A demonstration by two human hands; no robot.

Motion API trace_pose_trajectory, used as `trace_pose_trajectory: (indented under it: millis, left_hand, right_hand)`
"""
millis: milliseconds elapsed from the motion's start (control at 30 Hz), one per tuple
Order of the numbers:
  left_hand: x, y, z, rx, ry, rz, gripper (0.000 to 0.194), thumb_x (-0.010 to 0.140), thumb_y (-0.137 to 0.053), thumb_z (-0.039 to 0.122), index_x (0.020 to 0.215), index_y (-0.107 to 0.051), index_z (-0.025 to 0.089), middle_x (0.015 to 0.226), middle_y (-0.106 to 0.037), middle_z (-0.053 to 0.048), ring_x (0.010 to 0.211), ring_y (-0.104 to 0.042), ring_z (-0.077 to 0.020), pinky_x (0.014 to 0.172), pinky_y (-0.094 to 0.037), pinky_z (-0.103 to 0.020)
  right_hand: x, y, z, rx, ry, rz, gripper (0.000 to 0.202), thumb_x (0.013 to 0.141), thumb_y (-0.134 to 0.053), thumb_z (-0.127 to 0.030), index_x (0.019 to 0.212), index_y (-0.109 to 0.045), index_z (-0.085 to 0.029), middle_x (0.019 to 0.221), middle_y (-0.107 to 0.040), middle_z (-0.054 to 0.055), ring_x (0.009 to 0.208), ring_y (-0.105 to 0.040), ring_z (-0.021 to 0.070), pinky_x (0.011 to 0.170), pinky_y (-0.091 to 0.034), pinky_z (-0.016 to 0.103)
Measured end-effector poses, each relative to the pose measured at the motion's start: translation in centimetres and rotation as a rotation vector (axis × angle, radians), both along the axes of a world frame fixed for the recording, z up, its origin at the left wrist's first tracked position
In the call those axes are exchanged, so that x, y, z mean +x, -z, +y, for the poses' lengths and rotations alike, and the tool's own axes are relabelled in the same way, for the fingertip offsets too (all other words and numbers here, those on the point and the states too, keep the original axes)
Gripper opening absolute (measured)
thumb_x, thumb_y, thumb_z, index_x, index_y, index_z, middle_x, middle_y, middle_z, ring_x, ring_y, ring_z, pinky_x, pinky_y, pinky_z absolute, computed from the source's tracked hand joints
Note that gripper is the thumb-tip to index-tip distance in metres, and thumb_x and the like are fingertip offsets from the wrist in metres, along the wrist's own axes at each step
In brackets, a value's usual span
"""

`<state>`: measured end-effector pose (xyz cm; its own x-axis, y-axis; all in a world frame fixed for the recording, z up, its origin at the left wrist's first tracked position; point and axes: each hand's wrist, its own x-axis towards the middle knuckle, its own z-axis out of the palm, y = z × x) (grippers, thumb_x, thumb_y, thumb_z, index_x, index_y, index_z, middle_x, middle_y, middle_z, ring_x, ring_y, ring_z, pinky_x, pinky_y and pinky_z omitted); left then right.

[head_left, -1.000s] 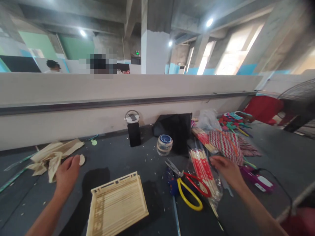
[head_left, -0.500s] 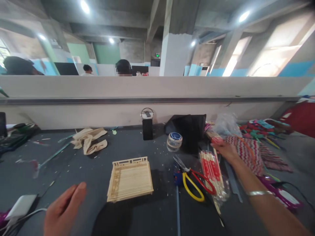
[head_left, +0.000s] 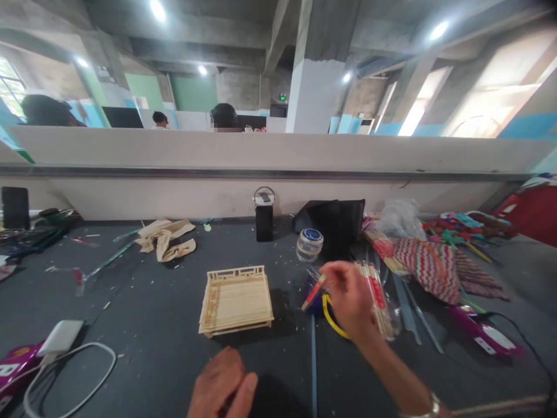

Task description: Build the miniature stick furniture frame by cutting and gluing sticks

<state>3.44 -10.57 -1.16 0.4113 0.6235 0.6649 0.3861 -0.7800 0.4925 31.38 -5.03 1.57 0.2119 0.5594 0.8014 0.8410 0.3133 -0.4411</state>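
Observation:
My right hand [head_left: 350, 299] hovers above the dark table and pinches a thin red-and-cream stick [head_left: 314, 292] that points down-left. Just right of it lies a clear packet of red-wrapped sticks [head_left: 378, 296]. Yellow-handled scissors [head_left: 328, 313] lie partly hidden under that hand. A small tray built of pale sticks [head_left: 235, 300] sits left of the hand. My left hand [head_left: 221, 386] is low at the frame's bottom, fingers curled in, with nothing visible in it.
A black speaker [head_left: 264, 220], a glass jar with a blue lid [head_left: 309, 244] and a black bag [head_left: 335, 223] stand by the partition. Striped cloth [head_left: 429, 261] and a purple tool [head_left: 481, 334] lie right. Crumpled paper [head_left: 167, 241] and a white charger [head_left: 61, 337] lie left.
My right hand pulled back from the stick packet toward the centre with one stick pinched in it. My left hand shifted from the lower left to the bottom centre and curled.

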Motion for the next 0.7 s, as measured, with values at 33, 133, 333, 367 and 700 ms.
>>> trace_pose_trajectory:
  millis: [33, 133, 333, 367, 700]
  left_hand:
    - [0.4, 0.6, -0.1, 0.03, 0.027, 0.026, 0.027, 0.087, -0.046, 0.009, 0.061, -0.045, 0.019, 0.053, -0.05, 0.001, 0.052, -0.048, -0.0111, 0.052, -0.038, -0.023]
    - [1.0, 2.0, -0.4, 0.066, 0.084, 0.094, 0.029, 0.086, -0.047, 0.011, 0.059, -0.04, 0.02, 0.051, -0.049, 0.001, 0.052, -0.047, -0.0115, 0.051, -0.034, -0.025]
    - [2.0, 2.4, -0.4, -0.182, 0.038, 0.08, 0.036, 0.092, -0.046, 0.02, 0.057, -0.037, 0.02, 0.054, -0.046, 0.003, 0.051, -0.045, -0.0101, 0.05, -0.035, -0.023]
    - [2.4, 2.0, -0.2, -0.255, 0.018, 0.039, 0.034, 0.094, -0.045, 0.022, 0.06, -0.042, 0.02, 0.056, -0.048, 0.002, 0.053, -0.047, -0.0102, 0.052, -0.037, -0.023]
    - [5.7, -0.7, 0.6, -0.44, 0.217, 0.027, 0.034, 0.098, -0.039, 0.026, 0.131, -0.047, 0.024, 0.118, -0.065, -0.009, 0.105, -0.062, -0.0196, 0.09, -0.048, -0.032]
  right_hand:
    - [-1.6, 1.6, 0.0, 0.028, -0.036, -0.05, 0.02, 0.096, -0.047, -0.039, 0.09, -0.056, -0.022, 0.079, -0.065, 0.003, 0.068, -0.063, 0.0166, 0.063, -0.049, 0.028]
    - [-3.2, 5.1, 0.5, 0.006, -0.07, -0.089, 0.019, 0.096, -0.048, -0.037, 0.087, -0.055, -0.022, 0.076, -0.064, 0.002, 0.07, -0.064, 0.0173, 0.067, -0.051, 0.029]
    - [-1.4, 6.5, 0.9, -0.037, -0.084, -0.086, 0.026, 0.098, -0.04, -0.039, 0.085, -0.055, -0.022, 0.071, -0.063, 0.003, 0.064, -0.063, 0.0183, 0.06, -0.051, 0.03]
    - [-1.4, 6.3, 0.5, -0.04, -0.114, -0.097, 0.027, 0.098, -0.041, -0.039, 0.084, -0.056, -0.022, 0.072, -0.065, 0.003, 0.065, -0.065, 0.018, 0.062, -0.052, 0.029]
    - [-5.0, 2.3, -8.3, -0.498, -0.404, 0.488, 0.021, 0.082, -0.065, -0.044, 0.081, -0.069, -0.023, 0.073, -0.072, 0.002, 0.058, -0.067, 0.0174, 0.055, -0.056, 0.025]
